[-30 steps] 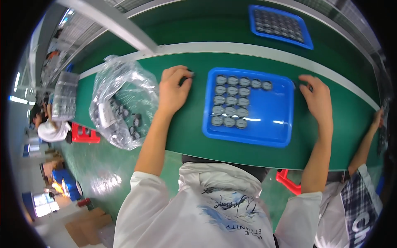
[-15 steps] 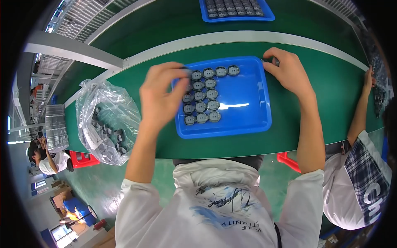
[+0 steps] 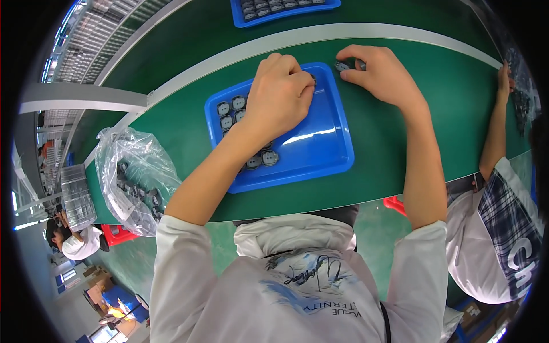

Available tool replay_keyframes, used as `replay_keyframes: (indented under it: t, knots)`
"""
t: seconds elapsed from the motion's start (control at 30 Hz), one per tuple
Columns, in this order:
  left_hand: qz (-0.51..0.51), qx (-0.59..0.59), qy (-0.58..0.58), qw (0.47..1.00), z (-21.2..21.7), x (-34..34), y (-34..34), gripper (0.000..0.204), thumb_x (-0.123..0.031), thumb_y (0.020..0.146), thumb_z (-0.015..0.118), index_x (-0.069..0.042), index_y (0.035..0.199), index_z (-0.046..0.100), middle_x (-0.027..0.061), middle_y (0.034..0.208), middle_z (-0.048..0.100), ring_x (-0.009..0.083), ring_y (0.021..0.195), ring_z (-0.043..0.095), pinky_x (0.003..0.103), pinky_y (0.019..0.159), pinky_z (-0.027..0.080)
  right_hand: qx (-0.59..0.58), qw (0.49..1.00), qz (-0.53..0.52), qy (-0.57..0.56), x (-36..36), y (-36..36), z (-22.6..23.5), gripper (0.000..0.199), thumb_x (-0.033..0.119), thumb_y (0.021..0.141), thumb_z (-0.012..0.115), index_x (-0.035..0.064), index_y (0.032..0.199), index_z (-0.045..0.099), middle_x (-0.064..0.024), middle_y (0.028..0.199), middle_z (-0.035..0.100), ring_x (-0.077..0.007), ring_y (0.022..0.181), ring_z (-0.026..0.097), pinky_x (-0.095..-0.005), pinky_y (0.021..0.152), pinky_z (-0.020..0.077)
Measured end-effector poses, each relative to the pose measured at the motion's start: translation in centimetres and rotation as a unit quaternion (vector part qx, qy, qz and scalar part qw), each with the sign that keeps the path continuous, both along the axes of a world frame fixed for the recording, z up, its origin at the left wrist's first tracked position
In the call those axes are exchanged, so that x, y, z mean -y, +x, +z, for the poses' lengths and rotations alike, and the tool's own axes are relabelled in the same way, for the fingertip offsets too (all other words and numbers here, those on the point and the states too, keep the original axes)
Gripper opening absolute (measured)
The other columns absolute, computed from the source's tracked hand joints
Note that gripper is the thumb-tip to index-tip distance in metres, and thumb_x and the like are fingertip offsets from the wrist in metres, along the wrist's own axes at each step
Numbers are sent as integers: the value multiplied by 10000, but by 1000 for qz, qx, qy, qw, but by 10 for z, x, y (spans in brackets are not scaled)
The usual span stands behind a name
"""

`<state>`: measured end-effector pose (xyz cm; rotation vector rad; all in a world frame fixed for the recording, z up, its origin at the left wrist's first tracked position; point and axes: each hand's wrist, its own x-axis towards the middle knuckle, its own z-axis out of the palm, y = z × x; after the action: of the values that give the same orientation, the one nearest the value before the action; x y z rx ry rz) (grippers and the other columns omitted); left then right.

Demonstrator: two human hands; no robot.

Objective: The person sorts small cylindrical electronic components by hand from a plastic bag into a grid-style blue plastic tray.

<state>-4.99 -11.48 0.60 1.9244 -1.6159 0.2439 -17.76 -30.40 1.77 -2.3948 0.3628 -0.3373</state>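
A blue tray (image 3: pixel 320 148) lies on the green belt (image 3: pixel 177 120) in front of me, with several small round grey parts (image 3: pixel 231 106) in rows on its left side. My left hand (image 3: pixel 280 94) rests over the rows, fingers curled down onto the parts near the tray's far edge; what it grips is hidden. At the tray's far right corner my right hand (image 3: pixel 380 71) pinches one round grey part (image 3: pixel 343 66) between thumb and fingers.
A clear plastic bag (image 3: pixel 134 180) of more round parts lies left of the tray. A second blue tray (image 3: pixel 280 8) of parts sits further up the belt. Another person's arm (image 3: pixel 497 126) reaches onto the belt at the right. A red bin (image 3: pixel 117 233) stands below the belt.
My left hand has slid from the tray's left edge onto the rows of parts. My right hand has shifted to the far right corner and pinched a part. The view has tilted.
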Motion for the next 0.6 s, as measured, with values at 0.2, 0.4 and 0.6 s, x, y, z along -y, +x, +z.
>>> replay_keyframes:
  t: [0.2, 0.4, 0.6]
  knots:
    - [-1, -37, 30, 999, 7, -2, 2, 97, -90, 760, 718, -63, 852, 733, 80, 838, 591, 271, 880, 563, 380, 783, 487, -36, 998, -48, -33, -3, 1, -2, 313, 182, 798, 727, 23, 1057, 655, -98, 691, 526, -219, 647, 508, -338, 603, 437]
    - [-17, -13, 74, 997, 10, -2, 6, 95, -91, 774, 721, -65, 865, 716, 73, 886, 604, 263, 914, 577, 374, 786, 502, -26, 999, -27, 19, 0, -3, 4, 309, 180, 799, 721, 14, 1052, 660, -91, 697, 541, -209, 646, 529, -341, 601, 441]
    - [-56, 0, 32, 998, 8, 4, 4, 57, -75, 764, 703, -59, 818, 705, 69, 836, 591, 270, 880, 565, 381, 794, 489, -34, 999, -8, 5, 5, -2, -2, 286, 173, 799, 713, 23, 1037, 667, -85, 696, 534, -200, 634, 522, -337, 596, 439]
